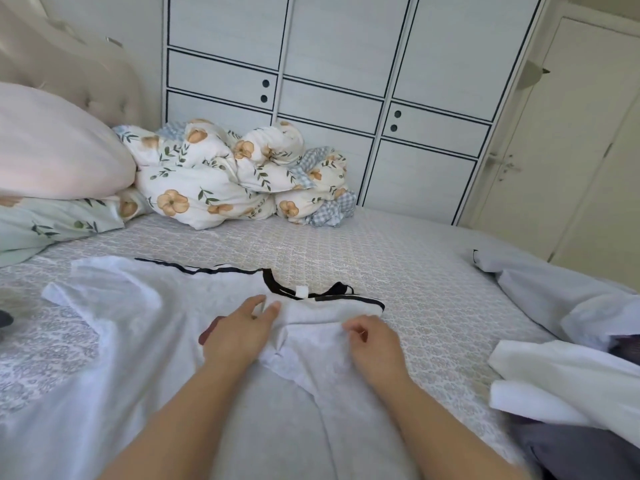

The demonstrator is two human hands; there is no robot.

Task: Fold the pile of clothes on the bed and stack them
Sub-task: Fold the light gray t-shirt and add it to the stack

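A white T-shirt with black trim [145, 327] lies spread flat on the patterned bed [398, 258], its black collar toward the wardrobe. Its right sleeve [329, 315] is folded in over the body. My left hand [239, 332] rests on the shirt below the collar, fingers fairly straight, touching the folded sleeve. My right hand [372, 342] sits on the sleeve's lower edge with its fingers curled down, pinching the fabric. A pile of unfolded clothes [568, 344], pale blue, white and grey, lies at the right of the bed.
A crumpled floral duvet [228, 174] and pink pillow [52, 147] lie at the bed's head on the left. A white wardrobe [346, 81] stands behind the bed, a door [571, 150] to the right. A dark item [5, 322] shows at the left edge.
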